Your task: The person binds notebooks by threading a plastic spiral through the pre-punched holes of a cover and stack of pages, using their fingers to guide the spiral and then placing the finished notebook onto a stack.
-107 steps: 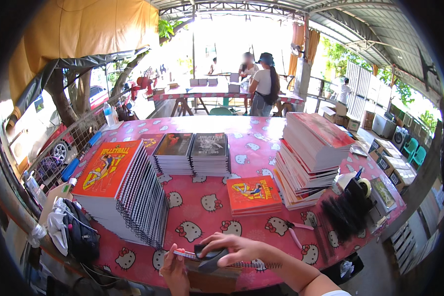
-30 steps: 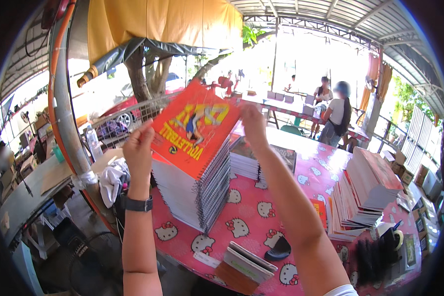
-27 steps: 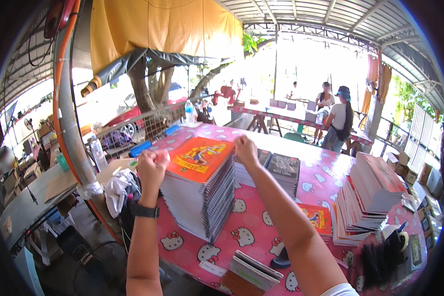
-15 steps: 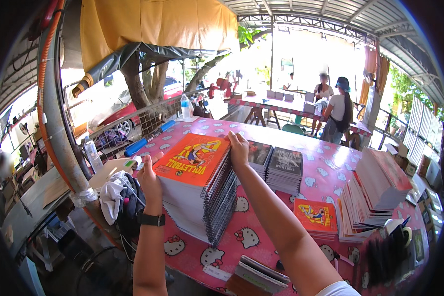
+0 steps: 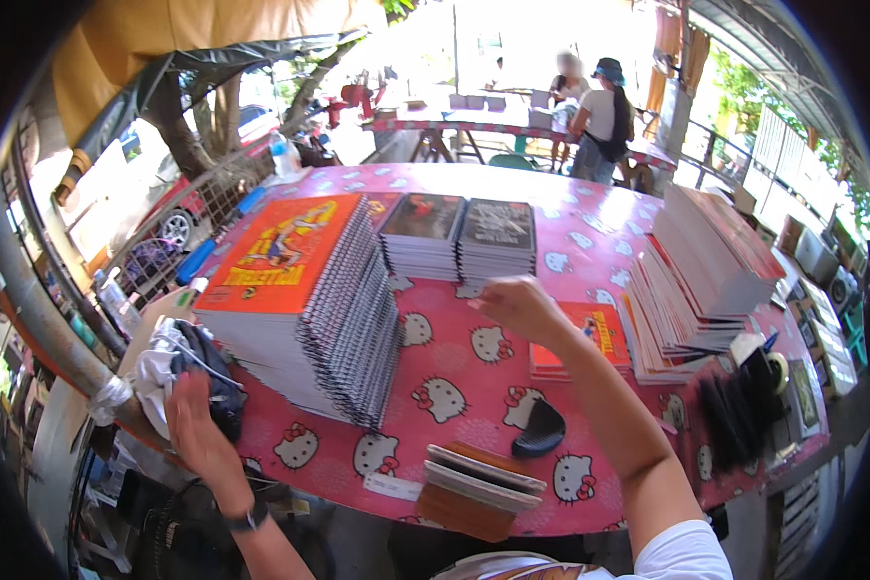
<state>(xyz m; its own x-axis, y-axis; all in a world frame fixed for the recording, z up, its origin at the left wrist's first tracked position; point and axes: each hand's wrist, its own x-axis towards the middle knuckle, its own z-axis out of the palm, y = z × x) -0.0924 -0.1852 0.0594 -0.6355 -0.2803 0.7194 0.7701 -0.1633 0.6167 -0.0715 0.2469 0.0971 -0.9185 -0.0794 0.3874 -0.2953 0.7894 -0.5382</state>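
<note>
Left hand (image 5: 199, 435) released, right hand (image 5: 515, 303) released (fingers bent), one tall orange notebook stack (image 5: 304, 307), two black-covered stacks (image 5: 496, 237)

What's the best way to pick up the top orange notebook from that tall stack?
Probably by its two long sides, one hand coming in from each: one on the plain left edge, the other on the right edge, where the dark coil runs. The orange notebook lies flat, cover up, on the tall stack, so its edges offer the surest grip.
</note>
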